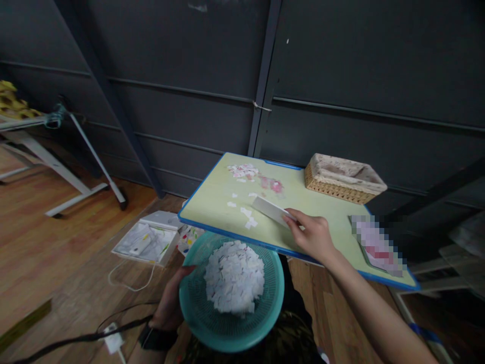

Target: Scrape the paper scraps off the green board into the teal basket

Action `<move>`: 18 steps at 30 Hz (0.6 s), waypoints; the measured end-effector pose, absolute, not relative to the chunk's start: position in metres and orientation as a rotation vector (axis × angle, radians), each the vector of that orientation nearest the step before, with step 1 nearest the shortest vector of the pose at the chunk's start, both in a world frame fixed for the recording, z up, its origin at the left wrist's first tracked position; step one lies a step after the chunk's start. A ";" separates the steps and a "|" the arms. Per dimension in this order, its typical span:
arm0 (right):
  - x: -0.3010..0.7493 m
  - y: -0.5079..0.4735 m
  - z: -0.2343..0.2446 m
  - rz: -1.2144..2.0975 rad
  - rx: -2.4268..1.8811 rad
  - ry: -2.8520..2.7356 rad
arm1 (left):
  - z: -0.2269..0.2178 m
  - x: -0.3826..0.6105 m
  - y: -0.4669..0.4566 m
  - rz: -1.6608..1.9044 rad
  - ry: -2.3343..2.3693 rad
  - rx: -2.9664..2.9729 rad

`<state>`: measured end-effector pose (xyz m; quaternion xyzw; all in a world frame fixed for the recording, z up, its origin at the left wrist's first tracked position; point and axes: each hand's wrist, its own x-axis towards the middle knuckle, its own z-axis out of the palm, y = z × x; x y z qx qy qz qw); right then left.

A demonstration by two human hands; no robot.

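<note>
Item 1. My right hand [312,235]: arm stretched forward over the near right of the table [326,205], wrist low, fingers and thumb pinched together on one end of a white card [270,209]. The card lies flat on the tabletop, pointing far-left. Held low like this, I judge, its edge can meet the loose paper scraps [248,218] just beside it.

Item 2. My left hand [172,303]: below the table, closed around the left rim of a teal basket [227,336], thumb over the lip. The elbow is tucked in and there is a dark band on the wrist. The basket sits against the table's near blue edge with its mouth below it, probably so nothing misses.

Item 3. White paper pieces [235,277]: heaped in the middle of the basket.

Item 4. Pink and white scraps [252,173]: at the far edge of the table, well apart from the card.

Item 5. Wicker basket [343,179]: at the far right corner of the table.

Item 6. White tray [146,242]: on the floor to the left, a cable trailing near it.
</note>
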<state>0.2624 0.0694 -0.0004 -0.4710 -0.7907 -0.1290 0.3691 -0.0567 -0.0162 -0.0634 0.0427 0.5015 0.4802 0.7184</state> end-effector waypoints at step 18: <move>0.281 0.080 -0.008 -0.528 -1.352 -1.986 | -0.065 -0.058 -0.017 1.063 1.124 0.174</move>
